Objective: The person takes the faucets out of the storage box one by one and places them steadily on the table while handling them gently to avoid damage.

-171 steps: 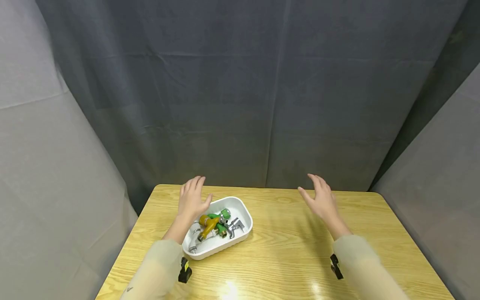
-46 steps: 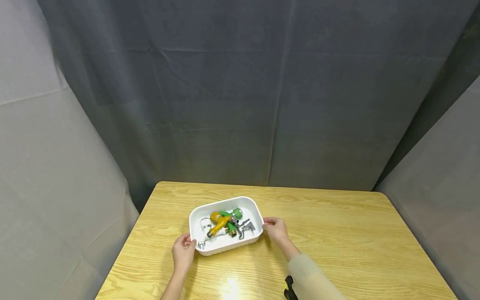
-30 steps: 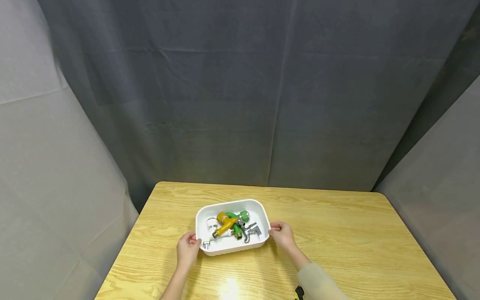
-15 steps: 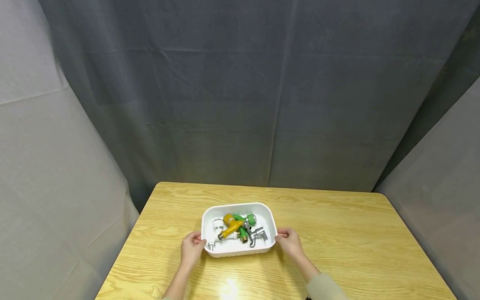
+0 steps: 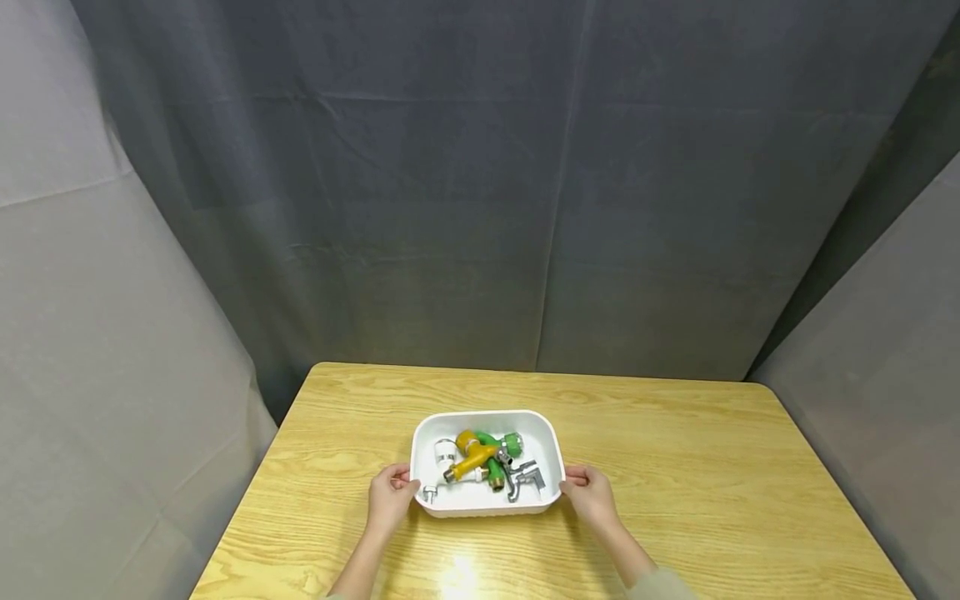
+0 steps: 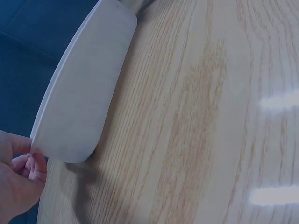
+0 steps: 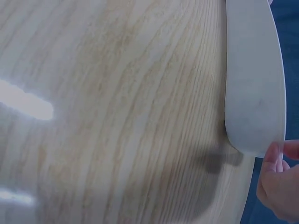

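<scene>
A white tray (image 5: 480,504) sits on the counter (image 5: 697,467), nearer the left edge than the right and well in from the far edge. In it, a yellow fitting (image 5: 478,457) lies across a green fitting (image 5: 513,444), with a white fitting (image 5: 446,451) to their left and a silver fitting (image 5: 531,477) to their right. The left hand (image 5: 387,498) pinches the tray's left end by its near corner; the right hand (image 5: 593,497) pinches the right end likewise. Beyond the counter's far edge hangs a dark grey curtain (image 5: 435,208).
</scene>
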{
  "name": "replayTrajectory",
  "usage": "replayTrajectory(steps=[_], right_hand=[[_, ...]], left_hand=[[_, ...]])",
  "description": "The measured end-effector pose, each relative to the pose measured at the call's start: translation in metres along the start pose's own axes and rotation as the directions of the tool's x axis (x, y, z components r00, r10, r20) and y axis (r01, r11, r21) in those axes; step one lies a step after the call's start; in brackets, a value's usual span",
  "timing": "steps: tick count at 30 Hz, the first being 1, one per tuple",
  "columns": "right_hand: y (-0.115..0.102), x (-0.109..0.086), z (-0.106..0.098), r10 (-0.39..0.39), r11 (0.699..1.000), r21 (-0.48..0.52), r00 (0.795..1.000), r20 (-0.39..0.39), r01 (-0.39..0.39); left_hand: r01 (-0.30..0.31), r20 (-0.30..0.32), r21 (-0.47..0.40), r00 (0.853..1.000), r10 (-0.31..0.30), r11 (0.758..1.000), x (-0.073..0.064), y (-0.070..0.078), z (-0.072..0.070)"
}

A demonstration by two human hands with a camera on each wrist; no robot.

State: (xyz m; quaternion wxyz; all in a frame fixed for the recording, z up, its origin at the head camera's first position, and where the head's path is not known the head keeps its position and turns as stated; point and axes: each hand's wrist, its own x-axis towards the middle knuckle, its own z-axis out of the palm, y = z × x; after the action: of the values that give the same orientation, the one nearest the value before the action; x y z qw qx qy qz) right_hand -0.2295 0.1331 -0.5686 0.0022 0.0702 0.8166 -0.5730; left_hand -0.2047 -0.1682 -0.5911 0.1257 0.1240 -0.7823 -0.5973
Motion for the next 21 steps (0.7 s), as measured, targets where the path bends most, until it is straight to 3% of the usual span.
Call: replayTrajectory(steps=[15, 21], right_hand=[[-0.0043, -0.0037, 0.0032, 0.021, 1.000, -0.008, 1.000, -0.021, -0.021], [-0.0018, -0.0027, 0.0024, 0.019, 1.000, -0.002, 1.000, -0.010, -0.019]], left_hand=[[-0.005, 0.017, -0.025, 1.000, 0.006, 1.000, 0.0021, -0.0004, -0.0033], [0.030, 0.031, -0.033, 0.999, -0.029, 0.999, 0.0019, -0.0010, -0.0043]])
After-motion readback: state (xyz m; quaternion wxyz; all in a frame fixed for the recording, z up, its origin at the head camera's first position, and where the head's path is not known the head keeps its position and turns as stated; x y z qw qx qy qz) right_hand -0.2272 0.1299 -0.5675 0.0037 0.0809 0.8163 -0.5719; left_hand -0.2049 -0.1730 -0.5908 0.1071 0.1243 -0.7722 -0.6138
